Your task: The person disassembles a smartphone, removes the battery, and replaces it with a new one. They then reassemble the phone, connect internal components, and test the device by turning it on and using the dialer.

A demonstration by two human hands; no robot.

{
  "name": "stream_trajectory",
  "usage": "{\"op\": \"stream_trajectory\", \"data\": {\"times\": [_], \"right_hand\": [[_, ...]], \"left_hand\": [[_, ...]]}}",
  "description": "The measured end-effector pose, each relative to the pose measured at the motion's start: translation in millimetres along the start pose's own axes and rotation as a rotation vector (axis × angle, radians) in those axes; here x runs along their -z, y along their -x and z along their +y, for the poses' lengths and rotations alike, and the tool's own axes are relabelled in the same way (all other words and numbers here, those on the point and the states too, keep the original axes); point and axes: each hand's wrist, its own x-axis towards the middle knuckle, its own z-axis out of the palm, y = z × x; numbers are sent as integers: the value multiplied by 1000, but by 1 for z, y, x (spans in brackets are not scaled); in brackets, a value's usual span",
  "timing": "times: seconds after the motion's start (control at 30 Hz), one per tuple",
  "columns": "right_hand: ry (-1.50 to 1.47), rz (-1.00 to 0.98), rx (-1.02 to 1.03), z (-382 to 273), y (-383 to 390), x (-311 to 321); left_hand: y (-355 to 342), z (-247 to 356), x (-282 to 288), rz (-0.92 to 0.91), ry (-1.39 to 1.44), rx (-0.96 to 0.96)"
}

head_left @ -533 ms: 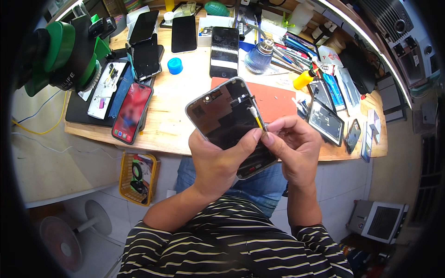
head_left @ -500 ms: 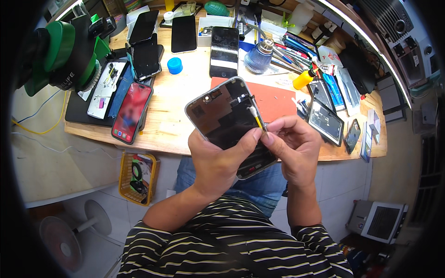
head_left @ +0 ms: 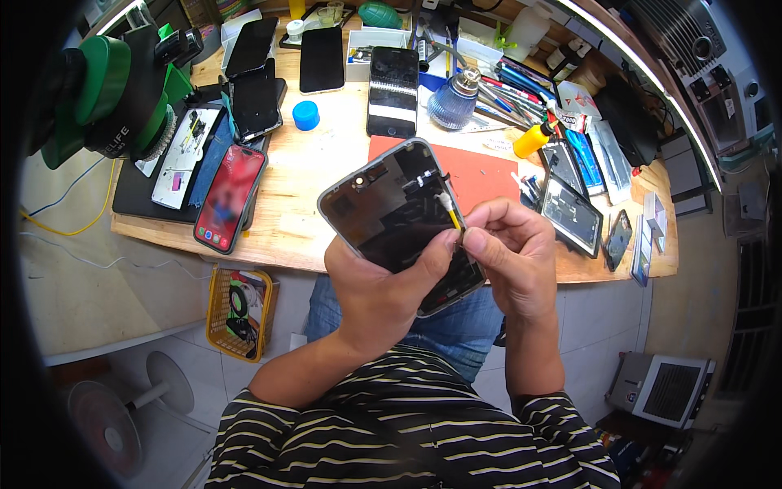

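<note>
My left hand [head_left: 371, 293] is wrapped round a dark phone screen panel [head_left: 379, 216], its inner side up, with a pale metal rim. A cotton swab [head_left: 454, 214], with a white tip and yellow stick, lies slantwise along the panel's right side. My left thumb presses down by the stick's lower end. At that same edge the thumb and forefinger of my right hand [head_left: 517, 257] pinch together; what is between them is too small to make out. The panel is tilted above my lap and the bench's front edge.
Behind the panel lies a red-brown mat [head_left: 481, 171] on the wooden bench [head_left: 301, 200]. A lit phone [head_left: 230, 198] and a blue cap [head_left: 306, 115] are to the left. Further back stand a black phone [head_left: 393, 90] and a glass bottle [head_left: 454, 102]. An orange bottle [head_left: 532, 141] stands at right.
The panel has shifted slightly left and turned a little in my left hand. My right fingers have moved slightly and stay pinched at the edge by the swab.
</note>
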Motion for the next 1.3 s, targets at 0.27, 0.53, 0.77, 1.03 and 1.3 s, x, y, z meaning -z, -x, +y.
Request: {"op": "stream_trajectory", "data": {"times": [0.27, 0.53, 0.77, 1.03, 1.3], "right_hand": [[99, 10, 20, -5, 0, 5], [153, 65, 143, -4, 5, -4], [295, 106, 255, 1, 13, -12], [115, 31, 177, 0, 18, -7], [244, 53, 183, -2, 20, -8]], "left_hand": [[1, 2, 2, -35, -37, 2], [2, 10, 2, -110, -71, 12], [2, 5, 0, -21, 43, 79], [1, 4, 2, -14, 45, 72], [3, 7, 0, -4, 69, 121]]}}
